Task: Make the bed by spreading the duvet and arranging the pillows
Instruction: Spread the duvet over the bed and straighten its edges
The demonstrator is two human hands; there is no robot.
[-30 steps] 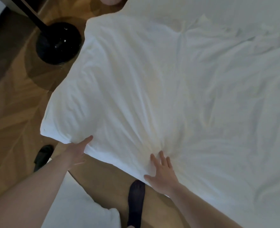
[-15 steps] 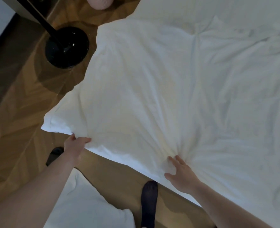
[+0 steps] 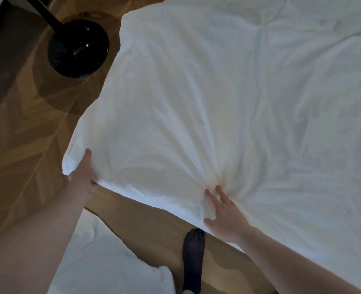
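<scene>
Person seen from above: both forearms bare, with no sleeve reaching the left hand (image 3: pixel 82 177) or the right hand (image 3: pixel 225 217); no ring or watch shows. One foot wears a dark navy sock (image 3: pixel 193 262) of fine knit.

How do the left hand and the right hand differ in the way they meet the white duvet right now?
The left hand grips the white duvet at its near corner, thumb on top and fingers hidden under the edge; the right hand lies on top with fingers spread. The left hand is at the corner over the wooden floor; the right hand is further along the near edge, where creases converge. Both touch the duvet's near edge.
</scene>
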